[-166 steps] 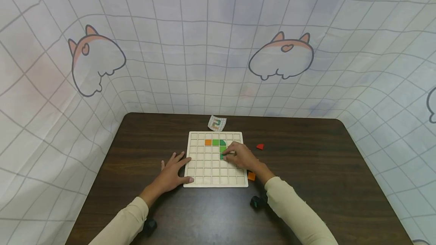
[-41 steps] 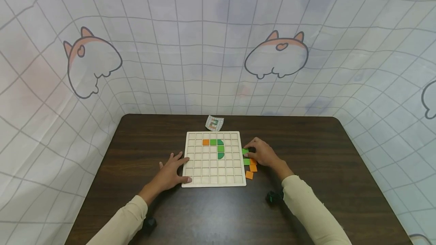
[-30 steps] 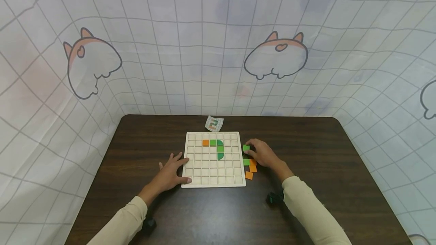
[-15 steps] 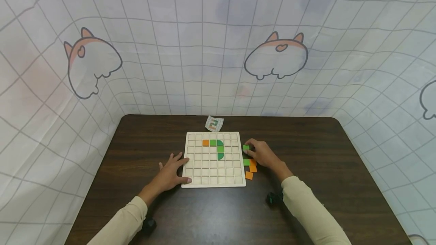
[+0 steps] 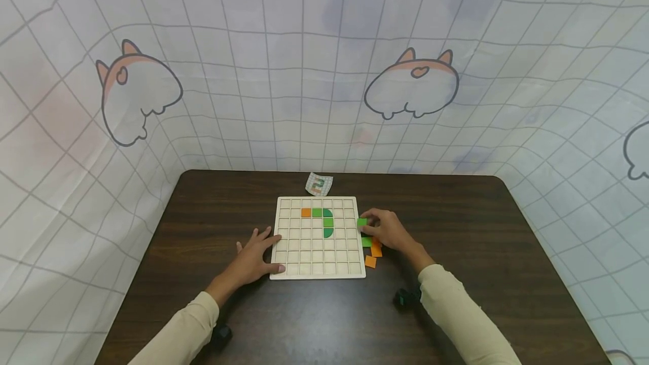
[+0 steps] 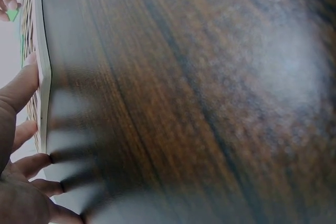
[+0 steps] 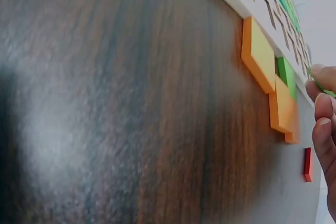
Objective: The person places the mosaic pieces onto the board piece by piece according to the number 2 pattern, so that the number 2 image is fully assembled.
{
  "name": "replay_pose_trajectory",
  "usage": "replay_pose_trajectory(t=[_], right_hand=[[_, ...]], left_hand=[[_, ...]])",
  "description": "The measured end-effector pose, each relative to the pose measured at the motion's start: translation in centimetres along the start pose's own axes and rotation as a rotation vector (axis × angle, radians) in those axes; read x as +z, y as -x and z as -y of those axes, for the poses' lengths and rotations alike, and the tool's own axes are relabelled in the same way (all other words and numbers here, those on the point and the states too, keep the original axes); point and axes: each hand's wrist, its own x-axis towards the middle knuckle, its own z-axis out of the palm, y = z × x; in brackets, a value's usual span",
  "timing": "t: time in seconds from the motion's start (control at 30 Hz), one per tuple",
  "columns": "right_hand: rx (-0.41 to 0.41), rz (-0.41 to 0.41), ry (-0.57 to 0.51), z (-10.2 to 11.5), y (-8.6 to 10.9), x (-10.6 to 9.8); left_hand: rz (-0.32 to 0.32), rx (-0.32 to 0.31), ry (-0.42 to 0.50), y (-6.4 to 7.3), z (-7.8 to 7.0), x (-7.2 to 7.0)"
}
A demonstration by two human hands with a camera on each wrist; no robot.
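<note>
A cream grid board [image 5: 299,268] lies on the dark table. My left hand [image 5: 253,261] rests at its left edge with spread fingers, thumb and a fingertip on the rim. Just beyond the right edge my right hand [image 5: 389,228] pinches a green square tile [image 5: 362,222] between thumb and fingers; the left wrist view also shows this tile [image 6: 12,13]. Set in the board are an orange square [image 5: 306,213], a green square [image 5: 316,213], a dark green rounded piece [image 5: 327,213], another green square [image 5: 328,222] and a second rounded piece [image 5: 328,232].
Right of the board lie a loose green tile [image 5: 367,242] and several orange tiles [image 5: 370,262]. A red piece [image 7: 308,164] shows in the right wrist view. A small printed card [image 5: 319,184] lies behind the board. A gridded white curtain [image 5: 284,100] surrounds the table.
My right hand has gone from the board to the loose tiles, picked up a green square tile and shifted slightly left with it toward the board's edge. My left hand stays put.
</note>
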Motion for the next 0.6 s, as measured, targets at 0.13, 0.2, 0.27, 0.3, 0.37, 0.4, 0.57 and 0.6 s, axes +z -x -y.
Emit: replay_pose_trajectory(t=[0.13, 0.2, 0.27, 0.3, 0.37, 0.4, 0.57, 0.6], right_hand=[[0.001, 0.02, -0.055, 0.3, 0.0, 0.0], [0.006, 0.035, -0.069, 0.4, -0.1, 0.0], [0.006, 0.054, -0.077, 0.5, -0.2, 0.2], [0.007, 0.064, -0.078, 0.5, -0.2, 0.2], [0.002, 0.087, -0.087, 0.5, -0.3, 0.4], [-0.001, 0.101, -0.095, 0.6, -0.3, 0.5], [-0.022, 0.152, -0.136, 0.9, -0.3, 1.0], [-0.03, 0.155, -0.138, 0.9, -0.4, 1.2]], left_hand=[[0.007, -0.005, -0.002, -0.1, 0.0, 0.0], [0.012, -0.011, -0.005, -0.1, 0.0, -0.1], [0.017, -0.021, -0.009, -0.1, -0.1, -0.1], [0.019, -0.026, -0.011, -0.2, -0.2, -0.1], [0.022, -0.035, -0.016, -0.3, -0.3, -0.2], [0.024, -0.039, -0.02, -0.3, -0.3, -0.2], [0.028, -0.039, -0.025, -0.4, -0.3, -0.2], [0.028, -0.036, -0.022, -0.4, -0.3, -0.2]])
